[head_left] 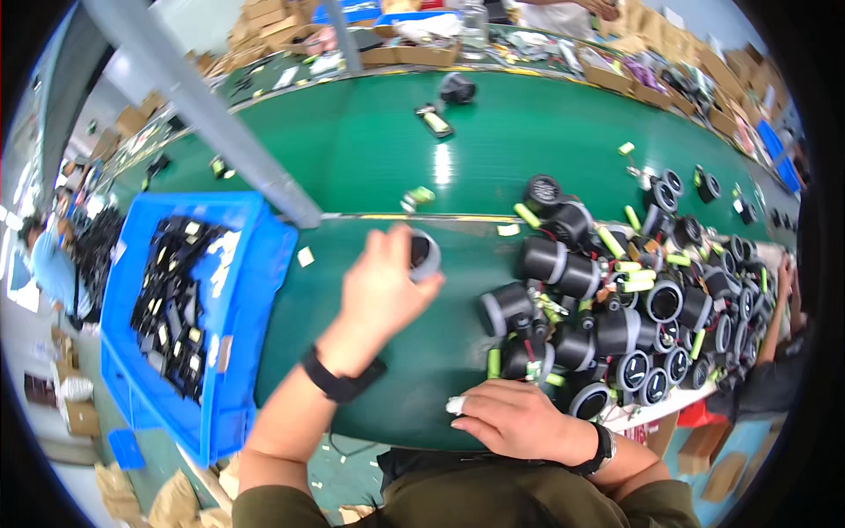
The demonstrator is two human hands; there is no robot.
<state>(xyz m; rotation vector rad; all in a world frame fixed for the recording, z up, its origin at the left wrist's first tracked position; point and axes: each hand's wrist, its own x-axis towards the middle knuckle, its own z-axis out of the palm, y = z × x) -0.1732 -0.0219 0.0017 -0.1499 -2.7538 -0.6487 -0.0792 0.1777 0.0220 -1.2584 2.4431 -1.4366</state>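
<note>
Smooth green belt (pixel 370 132), edges curving at the lens rim. Heap of black cylinders (pixel 616 332): many overlap, far ones indistinct. Blue plastic bin (pixel 253 299): lower contents buried. Left hand (pixel 385 286), blurred, curls around a grey-rimmed cylinder (pixel 429 255), partly hiding it, near the belt's edge. Right hand (pixel 519 421) half-closed beside heap; white scrap (pixel 455 405) at fingertips, hold cannot be told.

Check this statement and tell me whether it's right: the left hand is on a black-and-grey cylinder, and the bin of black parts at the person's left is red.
Not quite: the bin is blue, not red, as the head view shows. The left hand is on a black-and-grey cylinder, and the bin of black parts is at the person's left.
</note>
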